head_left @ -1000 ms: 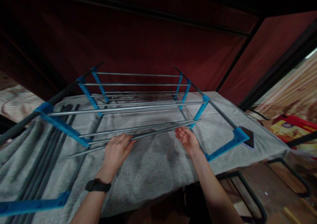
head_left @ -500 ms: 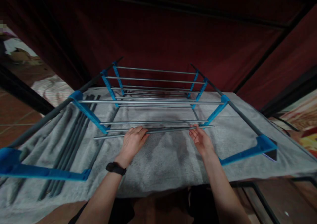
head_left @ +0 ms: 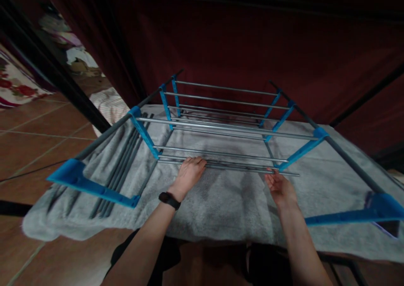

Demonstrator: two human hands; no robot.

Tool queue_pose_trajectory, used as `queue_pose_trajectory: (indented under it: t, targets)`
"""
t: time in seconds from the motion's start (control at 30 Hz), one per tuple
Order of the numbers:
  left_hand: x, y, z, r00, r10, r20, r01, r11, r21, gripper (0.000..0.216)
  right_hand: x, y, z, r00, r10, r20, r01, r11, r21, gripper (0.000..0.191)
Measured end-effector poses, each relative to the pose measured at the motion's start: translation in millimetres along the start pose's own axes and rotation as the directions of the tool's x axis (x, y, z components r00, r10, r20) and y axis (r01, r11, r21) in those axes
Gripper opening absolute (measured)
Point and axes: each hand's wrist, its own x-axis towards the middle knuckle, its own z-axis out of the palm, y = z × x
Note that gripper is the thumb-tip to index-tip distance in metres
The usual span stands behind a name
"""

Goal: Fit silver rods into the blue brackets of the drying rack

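Observation:
A thin metal rod [head_left: 236, 168] lies crosswise in front of a rack frame with blue plastic brackets [head_left: 147, 134] and grey tubes. Around its left part my left hand [head_left: 190, 171] is closed from above, with a black band on the wrist. My right hand [head_left: 280, 187] pinches the rod near its right end, which sticks out beyond the fingers. The rod's left end is close to the foot of a left bracket; whether it sits in the bracket cannot be made out. Several other metal rods [head_left: 221, 153] span the frame behind it.
Several loose grey tubes [head_left: 121, 164] lie on the grey blanket [head_left: 227, 210] at left. Front brackets stick out at left [head_left: 94, 185] and right [head_left: 353, 214]. A dark flat object [head_left: 389, 227] lies by the right one. A dark red panel [head_left: 236, 41] stands behind.
The view has turned left, so everything appears further right. The rod has shifted right relative to the frame, its left end now close to the left bracket. Both hands still hold it.

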Motion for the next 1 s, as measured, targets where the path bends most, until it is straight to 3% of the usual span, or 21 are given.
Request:
queue_pose_trajectory:
  t: [0.27, 1.0]
  targets:
    - [1.9, 4.5, 12.3, 0.995, 0.097, 0.033, -0.099, 0.993, 0.058, 0.023, 2.8, -2.9, 0.1, 0.998, 0.017, -0.060, -0.017, 1.000, 0.006, 0.019]
    - [5.6, 9.1, 18.0, 0.992, 0.095, 0.080, -0.092, 0.995, -0.039, 0.015, -1.0, 0.6, 2.5, 0.999, -0.032, -0.042, 0.035, 0.997, 0.063, 0.013]
